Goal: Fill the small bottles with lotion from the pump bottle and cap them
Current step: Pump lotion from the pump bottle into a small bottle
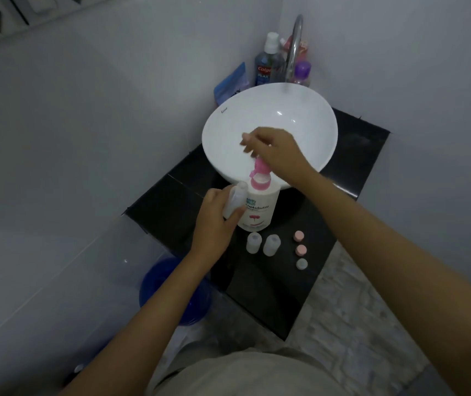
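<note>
A white pump bottle (258,208) with a pink pump head (259,170) stands on the black counter (260,292) in front of the basin. My left hand (215,221) holds a small clear bottle (235,200) tilted, its open mouth close to the pump spout. My right hand (274,151) rests on top of the pump head, fingers spread and blurred. Two more small open bottles (254,243) (271,244) stand upright just in front of the pump bottle. Three loose caps lie to their right: two pink (298,236) (301,249) and one pale grey-green (302,264).
A white bowl basin (228,130) sits behind the pump bottle, with a chrome tap (295,44) over it. Mouthwash (267,64), a purple-capped bottle (302,73) and a blue packet (233,82) stand in the back corner. A blue bucket (171,290) is on the floor at left.
</note>
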The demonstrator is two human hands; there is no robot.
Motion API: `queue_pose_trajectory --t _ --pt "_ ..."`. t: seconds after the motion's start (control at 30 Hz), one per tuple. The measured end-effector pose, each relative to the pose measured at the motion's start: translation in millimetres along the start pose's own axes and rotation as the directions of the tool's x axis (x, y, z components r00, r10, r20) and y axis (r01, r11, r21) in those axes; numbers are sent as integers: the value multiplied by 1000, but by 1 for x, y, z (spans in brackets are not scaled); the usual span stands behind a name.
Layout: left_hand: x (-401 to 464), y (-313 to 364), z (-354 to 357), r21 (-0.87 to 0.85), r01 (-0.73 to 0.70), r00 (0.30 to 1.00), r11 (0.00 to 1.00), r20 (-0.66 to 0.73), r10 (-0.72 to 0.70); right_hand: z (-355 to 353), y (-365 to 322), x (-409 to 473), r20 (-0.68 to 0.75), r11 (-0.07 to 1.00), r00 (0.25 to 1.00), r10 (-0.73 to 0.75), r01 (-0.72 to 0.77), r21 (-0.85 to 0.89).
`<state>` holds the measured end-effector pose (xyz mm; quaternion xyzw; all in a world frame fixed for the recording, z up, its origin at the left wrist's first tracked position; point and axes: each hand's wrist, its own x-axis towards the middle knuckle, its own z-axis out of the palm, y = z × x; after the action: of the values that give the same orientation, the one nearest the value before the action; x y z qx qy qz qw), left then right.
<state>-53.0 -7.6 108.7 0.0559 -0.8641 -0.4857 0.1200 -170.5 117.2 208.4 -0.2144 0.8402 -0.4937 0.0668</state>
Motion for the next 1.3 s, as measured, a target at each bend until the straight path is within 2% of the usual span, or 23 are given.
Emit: queue_pose_trajectory --t 0.07,0.13,0.37,0.53,0.7,1.03,1.17,1.3 --pt "2 5 -1 41 -1 1000 999 7 1 7 5 2 102 998 994 48 -52 29" --pt "3 9 -2 94 -18 1000 995 -5 18 11 9 2 144 995 987 73 -83 62" --pt "6 22 -8 118 -72 997 990 -25 75 16 13 3 132 982 985 114 -132 136" --pt "2 28 -12 -5 -84 993 996 -78 83 19 15 3 116 965 983 142 -164 206" --pt "1 32 -15 -174 -30 991 984 -131 7 21 16 4 95 958 983 159 -177 227" --pt "3 31 -16 -165 -48 984 985 -174 18 30 22 2 46 946 982 183 -189 262" --pt "6 30 -18 -155 -23 988 988 -154 -1 31 23 -2 93 928 974 208 -227 296" --pt "7 34 -23 -234 -35 987 972 -159 -3 16 15 4 214 926 964 155 -218 309"
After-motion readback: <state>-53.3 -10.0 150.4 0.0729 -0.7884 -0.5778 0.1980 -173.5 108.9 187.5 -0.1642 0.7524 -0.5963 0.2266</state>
